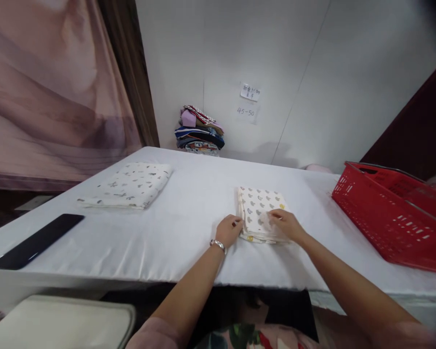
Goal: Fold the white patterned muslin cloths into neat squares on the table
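Note:
A cream cloth (257, 198) printed with grey mushroom-like shapes and a few yellow spots lies folded in a thick square on the white-covered table. At its near left edge, my left hand (229, 231) has curled fingers pinching the folded layers; a silver band circles the wrist. My right hand (288, 224) is over the cloth's right side, thumb and fingers closed together. Under those fingertips a small pale patch covers part of the print; whether it is a lifted bit of cloth or a separate piece I cannot tell.
Farther left lies another folded white cloth (134, 184) with grey prints. A dark flat panel (36, 242) rests at the left table edge. To the right stands a red plastic basket (381, 223). Folded fabrics (199, 133) are piled against the wall; a white stool-like surface (61, 322) is below left.

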Demonstrator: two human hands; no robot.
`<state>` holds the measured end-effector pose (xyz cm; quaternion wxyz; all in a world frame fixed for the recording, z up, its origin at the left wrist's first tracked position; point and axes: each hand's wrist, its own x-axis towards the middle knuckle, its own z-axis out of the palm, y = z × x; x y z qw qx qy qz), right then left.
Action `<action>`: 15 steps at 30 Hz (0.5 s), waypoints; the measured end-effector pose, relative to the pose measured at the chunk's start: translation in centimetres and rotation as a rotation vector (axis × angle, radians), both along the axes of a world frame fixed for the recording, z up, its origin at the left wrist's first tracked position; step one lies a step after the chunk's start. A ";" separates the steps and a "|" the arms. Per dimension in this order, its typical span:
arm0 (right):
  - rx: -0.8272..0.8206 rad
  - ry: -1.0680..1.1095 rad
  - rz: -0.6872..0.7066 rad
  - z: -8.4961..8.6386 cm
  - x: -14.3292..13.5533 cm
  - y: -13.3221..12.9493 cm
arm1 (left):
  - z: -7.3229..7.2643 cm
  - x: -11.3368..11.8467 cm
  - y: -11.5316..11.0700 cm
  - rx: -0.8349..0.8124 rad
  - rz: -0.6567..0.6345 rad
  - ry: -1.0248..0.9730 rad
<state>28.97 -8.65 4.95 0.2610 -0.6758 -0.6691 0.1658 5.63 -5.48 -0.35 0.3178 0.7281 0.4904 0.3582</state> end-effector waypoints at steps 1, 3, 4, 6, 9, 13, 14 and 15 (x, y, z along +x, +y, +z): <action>0.002 0.004 0.111 0.0 -1.6 0.0 | -0.1 0.3 -0.3 0.013 -0.021 -0.005; 0.007 -0.066 0.280 -0.1 -4.4 -0.2 | -0.4 0.5 -0.7 0.040 -0.044 -0.010; 0.013 -0.123 0.326 -0.3 -5.4 -0.4 | -0.5 0.6 -0.8 0.048 -0.043 -0.014; 0.032 -0.225 0.347 -0.6 -6.6 -0.7 | -0.8 0.6 -0.9 0.048 -0.022 -0.022; 0.074 -0.219 0.302 -1.5 -6.7 -0.6 | -0.8 0.5 -0.9 0.015 0.003 -0.011; 0.145 -0.014 0.233 -2.6 -6.4 0.1 | -0.7 0.6 -0.9 -0.027 0.002 0.030; 0.172 0.019 0.202 -2.7 -6.5 0.1 | -0.7 0.6 -0.9 -0.032 -0.005 0.033; 0.194 0.033 0.185 -2.8 -6.7 0.1 | -0.7 0.6 -0.9 -0.031 -0.012 0.033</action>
